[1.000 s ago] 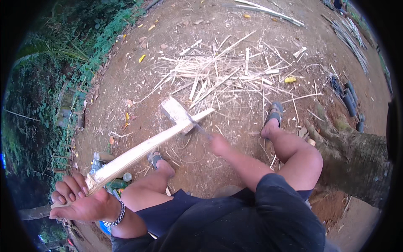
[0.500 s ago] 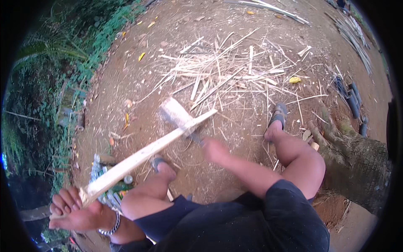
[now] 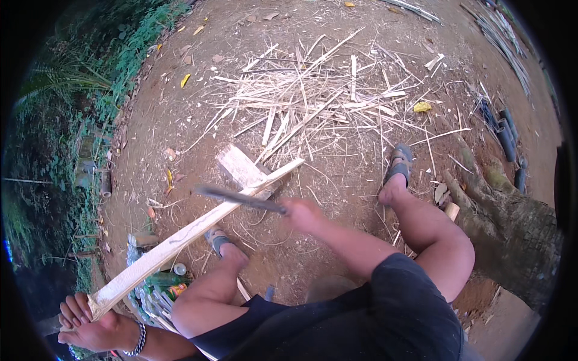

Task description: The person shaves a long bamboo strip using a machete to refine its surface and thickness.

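My left hand (image 3: 87,325), wearing a chain bracelet, is closed round the near end of a long pale wood strip (image 3: 171,243). The strip slants up to the right, its far part over a flat wooden block (image 3: 236,165) on the ground. My right hand (image 3: 301,215) grips a machete (image 3: 244,200), slightly blurred; its dark blade points left and crosses in front of the strip near the block. Whether the blade touches the wood I cannot tell. The machete's handle is mostly hidden in my fist.
Split sticks and shavings (image 3: 313,96) litter the dirt ahead. Bottles (image 3: 159,280) lie beside my left knee. A thick tree root (image 3: 512,234) is at right, with dark tubes (image 3: 507,141) beyond it. Green plants (image 3: 66,90) border the left; long poles (image 3: 503,45) lie far right.
The machete blade now shows plainly, lying across the strip and pointing left. The left hand and strip have shifted slightly left and down in the view.
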`<state>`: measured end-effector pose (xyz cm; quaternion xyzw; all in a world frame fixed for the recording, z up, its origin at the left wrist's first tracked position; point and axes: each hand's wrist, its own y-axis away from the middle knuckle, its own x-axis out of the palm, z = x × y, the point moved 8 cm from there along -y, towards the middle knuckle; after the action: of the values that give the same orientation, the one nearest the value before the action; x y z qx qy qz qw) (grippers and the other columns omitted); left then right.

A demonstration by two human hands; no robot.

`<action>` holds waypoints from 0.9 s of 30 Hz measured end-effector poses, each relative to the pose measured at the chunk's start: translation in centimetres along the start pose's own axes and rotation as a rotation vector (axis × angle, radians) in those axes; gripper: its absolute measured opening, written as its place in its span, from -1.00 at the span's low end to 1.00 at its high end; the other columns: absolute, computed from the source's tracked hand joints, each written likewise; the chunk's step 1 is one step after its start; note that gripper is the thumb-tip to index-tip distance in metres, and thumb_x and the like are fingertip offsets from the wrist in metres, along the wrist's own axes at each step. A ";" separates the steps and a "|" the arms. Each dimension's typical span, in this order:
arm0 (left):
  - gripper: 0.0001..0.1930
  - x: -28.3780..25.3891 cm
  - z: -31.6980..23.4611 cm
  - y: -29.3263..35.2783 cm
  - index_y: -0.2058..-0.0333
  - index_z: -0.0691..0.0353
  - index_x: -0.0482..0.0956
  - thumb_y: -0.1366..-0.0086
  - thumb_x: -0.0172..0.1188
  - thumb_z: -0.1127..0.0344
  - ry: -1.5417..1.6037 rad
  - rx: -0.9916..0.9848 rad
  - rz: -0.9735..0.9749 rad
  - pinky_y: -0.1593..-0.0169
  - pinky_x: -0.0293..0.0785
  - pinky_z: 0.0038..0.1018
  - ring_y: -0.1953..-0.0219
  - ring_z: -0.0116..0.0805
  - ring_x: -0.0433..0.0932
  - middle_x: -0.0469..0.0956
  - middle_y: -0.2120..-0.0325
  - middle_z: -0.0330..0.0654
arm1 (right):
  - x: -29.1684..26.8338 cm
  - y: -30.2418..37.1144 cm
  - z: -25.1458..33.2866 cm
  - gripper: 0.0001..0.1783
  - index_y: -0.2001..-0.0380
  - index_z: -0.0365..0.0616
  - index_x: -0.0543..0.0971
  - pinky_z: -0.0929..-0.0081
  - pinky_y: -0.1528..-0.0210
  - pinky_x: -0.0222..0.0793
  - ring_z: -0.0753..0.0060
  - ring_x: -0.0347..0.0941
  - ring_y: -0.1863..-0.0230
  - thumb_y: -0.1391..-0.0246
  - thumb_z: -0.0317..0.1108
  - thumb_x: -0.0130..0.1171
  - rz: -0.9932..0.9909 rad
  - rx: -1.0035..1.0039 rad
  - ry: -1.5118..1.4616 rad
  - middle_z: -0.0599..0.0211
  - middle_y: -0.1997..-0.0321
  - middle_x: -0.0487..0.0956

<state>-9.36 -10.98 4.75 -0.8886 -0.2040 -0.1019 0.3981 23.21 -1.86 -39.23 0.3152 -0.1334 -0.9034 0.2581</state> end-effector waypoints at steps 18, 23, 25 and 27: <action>-0.49 -2.5 3.6 -4.8 0.63 0.13 0.22 -0.45 -0.23 -0.07 0.061 -0.075 0.104 0.59 0.02 -0.61 0.68 -0.51 0.04 0.10 0.70 -0.31 | 6.8 -6.7 -26.7 -0.70 0.16 -0.18 0.55 0.11 0.16 0.46 -0.02 0.57 0.23 -0.05 -0.29 0.06 0.030 0.596 -0.460 -0.10 0.27 0.61; -0.49 -3.2 2.3 -3.2 0.64 0.11 0.18 -0.44 -0.20 -0.08 -0.041 -0.019 -0.069 0.63 0.02 -0.60 0.70 -0.50 0.02 0.07 0.72 -0.32 | 3.0 -5.0 -16.9 -0.70 0.14 -0.19 0.53 0.10 0.17 0.45 -0.03 0.57 0.21 -0.04 -0.34 0.06 -0.198 0.426 -0.200 -0.03 0.29 0.61; -0.49 -3.5 1.8 -2.1 0.65 0.09 0.15 -0.44 -0.19 -0.08 -0.121 0.013 -0.194 0.64 0.01 -0.60 0.71 -0.50 0.02 0.06 0.73 -0.32 | 3.4 -3.3 -10.3 -0.73 0.15 -0.18 0.47 0.11 0.20 0.45 0.00 0.56 0.25 -0.07 -0.34 0.05 -0.192 0.284 -0.212 0.01 0.36 0.57; -0.49 -3.9 1.6 -0.7 0.65 0.08 0.12 -0.44 -0.18 -0.07 -0.250 0.031 -0.363 0.66 0.01 -0.60 0.72 -0.50 0.01 0.04 0.74 -0.33 | 2.7 -1.4 -2.3 -0.77 0.18 -0.18 0.42 0.11 0.22 0.46 0.02 0.55 0.29 -0.08 -0.36 0.04 -0.158 0.160 -0.188 0.02 0.41 0.54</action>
<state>-13.12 -10.46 2.82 -0.8369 -0.4098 -0.0576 0.3583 22.33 -2.33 -42.90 0.2582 -0.2035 -0.9330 0.1464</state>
